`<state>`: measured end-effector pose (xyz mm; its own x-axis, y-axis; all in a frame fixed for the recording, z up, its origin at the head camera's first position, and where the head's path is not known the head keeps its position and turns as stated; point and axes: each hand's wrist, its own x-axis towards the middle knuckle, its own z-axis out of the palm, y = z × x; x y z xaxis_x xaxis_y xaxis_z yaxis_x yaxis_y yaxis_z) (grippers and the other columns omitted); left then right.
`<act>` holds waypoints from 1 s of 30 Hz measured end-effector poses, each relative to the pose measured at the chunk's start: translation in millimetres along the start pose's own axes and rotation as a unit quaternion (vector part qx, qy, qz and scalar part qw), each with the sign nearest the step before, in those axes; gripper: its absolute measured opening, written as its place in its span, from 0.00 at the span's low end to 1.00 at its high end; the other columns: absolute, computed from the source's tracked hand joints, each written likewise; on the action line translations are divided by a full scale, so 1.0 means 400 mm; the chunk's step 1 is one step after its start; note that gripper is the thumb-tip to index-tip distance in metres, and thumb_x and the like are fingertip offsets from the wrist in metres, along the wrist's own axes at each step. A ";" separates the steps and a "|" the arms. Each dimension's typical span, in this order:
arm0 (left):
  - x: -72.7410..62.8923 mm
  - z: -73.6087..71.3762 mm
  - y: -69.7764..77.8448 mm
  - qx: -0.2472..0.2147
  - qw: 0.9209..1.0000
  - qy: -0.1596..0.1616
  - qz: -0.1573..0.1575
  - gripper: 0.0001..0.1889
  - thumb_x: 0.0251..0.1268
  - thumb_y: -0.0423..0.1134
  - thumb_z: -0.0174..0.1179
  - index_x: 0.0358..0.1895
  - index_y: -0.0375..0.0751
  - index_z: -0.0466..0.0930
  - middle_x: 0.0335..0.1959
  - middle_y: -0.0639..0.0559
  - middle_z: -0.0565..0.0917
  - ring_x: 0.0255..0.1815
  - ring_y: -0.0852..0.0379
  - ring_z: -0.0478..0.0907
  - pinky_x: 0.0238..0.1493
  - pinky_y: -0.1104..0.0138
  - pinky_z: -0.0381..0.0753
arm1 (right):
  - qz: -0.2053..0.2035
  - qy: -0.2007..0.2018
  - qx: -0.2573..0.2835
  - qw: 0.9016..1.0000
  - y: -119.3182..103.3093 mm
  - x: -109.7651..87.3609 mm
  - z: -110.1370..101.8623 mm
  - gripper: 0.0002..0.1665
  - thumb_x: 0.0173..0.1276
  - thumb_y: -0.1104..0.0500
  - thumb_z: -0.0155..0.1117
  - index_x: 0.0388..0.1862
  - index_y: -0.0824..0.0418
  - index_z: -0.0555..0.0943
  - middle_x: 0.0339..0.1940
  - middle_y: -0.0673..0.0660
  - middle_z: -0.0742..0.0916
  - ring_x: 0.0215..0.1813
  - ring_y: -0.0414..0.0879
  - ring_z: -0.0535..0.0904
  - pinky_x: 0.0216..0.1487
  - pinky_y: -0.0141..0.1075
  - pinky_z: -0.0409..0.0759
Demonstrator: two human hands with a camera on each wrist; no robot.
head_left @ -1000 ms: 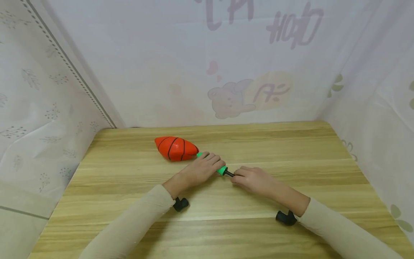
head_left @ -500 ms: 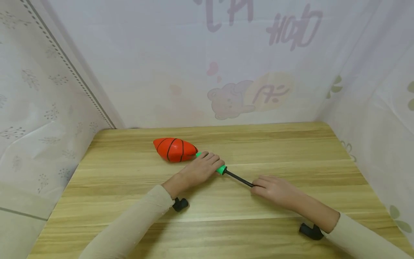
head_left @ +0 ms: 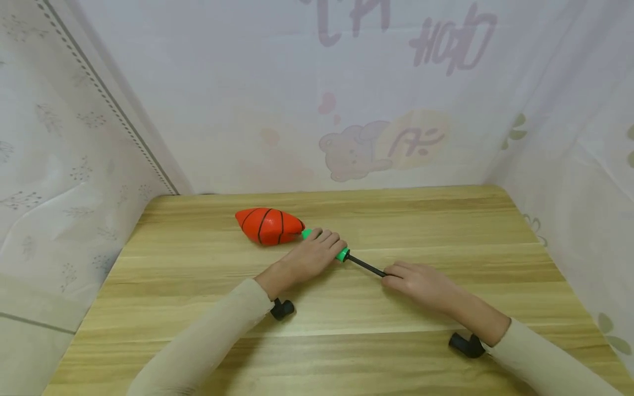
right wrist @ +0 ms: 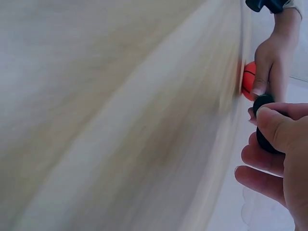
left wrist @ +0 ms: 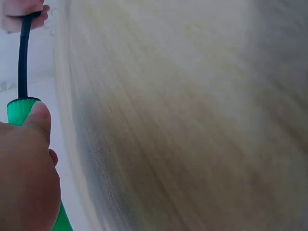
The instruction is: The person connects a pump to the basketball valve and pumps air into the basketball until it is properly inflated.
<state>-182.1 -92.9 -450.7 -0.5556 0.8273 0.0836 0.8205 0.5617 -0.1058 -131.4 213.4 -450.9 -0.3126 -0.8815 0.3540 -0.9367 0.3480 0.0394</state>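
Head view: your left hand (head_left: 311,257) curls its fingers round the green barrel (head_left: 343,254); best brace it. At its far-left end, on the wood-grained surface (head_left: 446,220), lies a shiny, lemon-shaped red ball (head_left: 269,226). Left wrist: the slim black rod (left wrist: 23,62) wants a straight stroke. Right wrist: your right hand (right wrist: 294,149) pinches its dark handle (right wrist: 263,101).

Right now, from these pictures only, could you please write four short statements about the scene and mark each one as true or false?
1. The left hand grips the green tube. True.
2. Both hands grip the green tube. False: the right hand holds the end of the black rod.
3. Part of the black rod shows between the hands. True.
4. The ball is perfectly round. False: the red ball comes to a point at one end.
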 end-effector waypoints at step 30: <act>-0.005 -0.002 -0.010 -0.015 1.000 0.008 0.008 0.10 0.82 0.37 0.46 0.60 0.44 0.70 0.52 0.53 0.74 0.56 0.53 0.69 0.63 0.61 0.67 | -0.019 -0.007 -0.009 1.000 0.033 0.152 0.050 0.06 0.69 0.65 0.68 0.43 0.59 0.84 0.40 0.51 0.86 0.40 0.42 0.81 0.41 0.29 0.81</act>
<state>-184.3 -96.9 -449.6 -0.5403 0.8357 0.0983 0.8332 0.5477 -0.0767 -165.8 157.9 -447.5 -0.2792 -0.8985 0.3389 -0.9448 0.3200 0.0702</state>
